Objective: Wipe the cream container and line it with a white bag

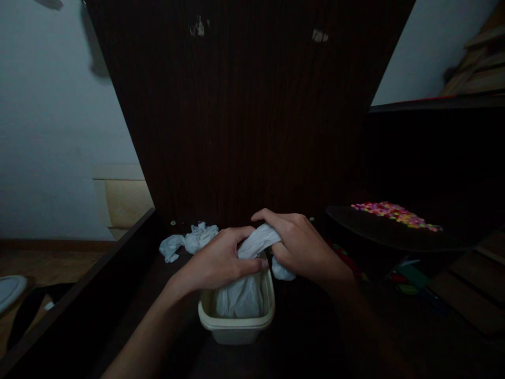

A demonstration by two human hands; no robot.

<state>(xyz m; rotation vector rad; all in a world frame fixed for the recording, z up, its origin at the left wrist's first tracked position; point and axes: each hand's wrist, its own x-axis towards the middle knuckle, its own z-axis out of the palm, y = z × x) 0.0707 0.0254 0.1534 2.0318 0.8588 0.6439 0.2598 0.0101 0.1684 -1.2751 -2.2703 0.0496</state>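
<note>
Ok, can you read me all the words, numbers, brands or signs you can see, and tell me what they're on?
There are none that I can read.
Cream rectangular plastic tub: no writing shows.
Twisted thin white bag: no writing shows.
Tan rectangular patch on the pale wall: no writing shows.
Dim green and red things at the right: too dark and blurred to tell.

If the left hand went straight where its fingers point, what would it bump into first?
The white plastic bag, since the left hand holds it by its twisted top. Past that, the right hand looks next in line, though depth is hard to judge here.
</note>
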